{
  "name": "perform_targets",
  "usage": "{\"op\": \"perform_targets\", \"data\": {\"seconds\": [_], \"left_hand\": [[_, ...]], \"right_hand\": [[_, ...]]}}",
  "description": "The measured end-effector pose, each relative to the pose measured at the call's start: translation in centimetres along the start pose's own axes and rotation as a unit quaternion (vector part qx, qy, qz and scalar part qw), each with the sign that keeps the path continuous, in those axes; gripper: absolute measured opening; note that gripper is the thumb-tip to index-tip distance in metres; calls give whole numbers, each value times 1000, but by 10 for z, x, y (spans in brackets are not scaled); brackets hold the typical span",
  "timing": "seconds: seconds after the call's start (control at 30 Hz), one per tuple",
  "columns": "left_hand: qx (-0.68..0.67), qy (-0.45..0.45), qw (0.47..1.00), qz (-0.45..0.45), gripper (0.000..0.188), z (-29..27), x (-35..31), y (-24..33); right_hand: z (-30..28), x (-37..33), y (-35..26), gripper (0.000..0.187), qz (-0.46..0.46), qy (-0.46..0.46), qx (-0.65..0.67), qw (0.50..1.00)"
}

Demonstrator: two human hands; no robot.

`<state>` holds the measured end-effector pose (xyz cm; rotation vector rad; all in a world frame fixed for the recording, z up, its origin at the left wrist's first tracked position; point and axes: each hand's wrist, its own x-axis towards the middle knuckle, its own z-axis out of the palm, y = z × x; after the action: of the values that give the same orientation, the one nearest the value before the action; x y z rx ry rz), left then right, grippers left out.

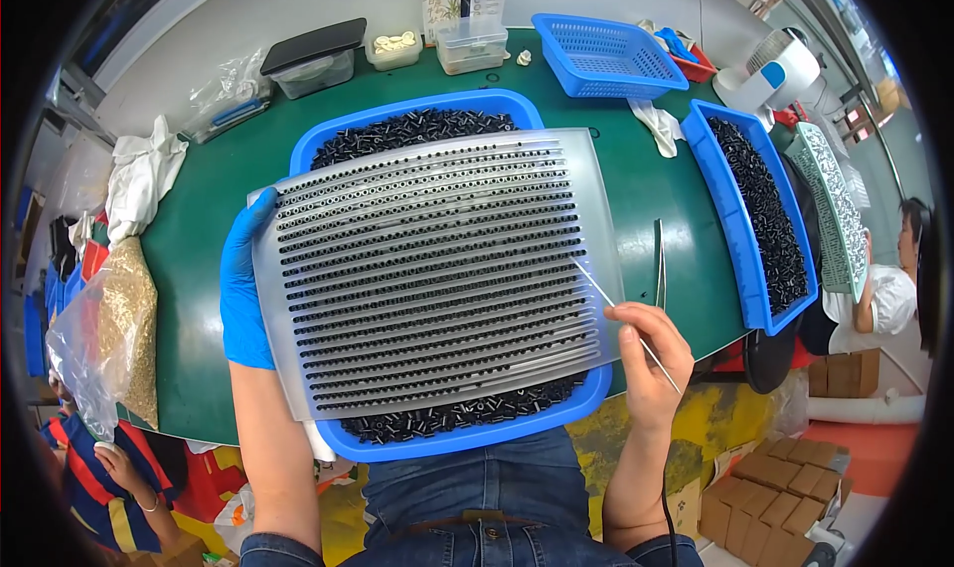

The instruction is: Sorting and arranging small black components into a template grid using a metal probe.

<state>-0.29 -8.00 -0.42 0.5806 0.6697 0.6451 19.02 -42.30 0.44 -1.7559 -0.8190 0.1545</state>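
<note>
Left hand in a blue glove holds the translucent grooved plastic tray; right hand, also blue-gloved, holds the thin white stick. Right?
No: the right hand is bare, as the head view shows. The rest stands: blue-gloved left hand holding the translucent tray, thin white stick in the right.

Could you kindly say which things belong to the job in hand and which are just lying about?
In use:
grooved plate, in left hand
thin stick, in right hand
blue tray of black pieces, beneath plate

Apparently lying about:
black-lidded box
white cloth at left

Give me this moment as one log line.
left hand: gloved, holds board; right hand: bare, holds rod; board: rows of black parts, over blue tray
</note>
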Motion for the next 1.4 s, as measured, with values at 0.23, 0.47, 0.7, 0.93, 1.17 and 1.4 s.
{"op": "perform_targets", "data": {"seconds": [0.23,0.47,0.7,0.93,1.17,1.4], "left_hand": [[5,-3,1000,20,32,4,-3,-2],[9,-6,999,32,28,3,-3,-2],[-7,-13,999,34,28,10,-8,-3],[-9,-9,1000,10,32,6,-5,-3],[-5,-24,1000,17,34,2,-3,-2],[6,-43,999,4,34,-8,4,1]], "right_hand": [[-1,0,-5,15,-23,1,-5,1000],[9,-6,0,14,-119,-39,43,991],[24,0,-3,16,-138,-34,29,989],[32,3,-8,12,-161,-57,6,985],[27,6,-7,12,-156,-47,-11,987],[5,5,10,18,-99,-12,5,995]]}}
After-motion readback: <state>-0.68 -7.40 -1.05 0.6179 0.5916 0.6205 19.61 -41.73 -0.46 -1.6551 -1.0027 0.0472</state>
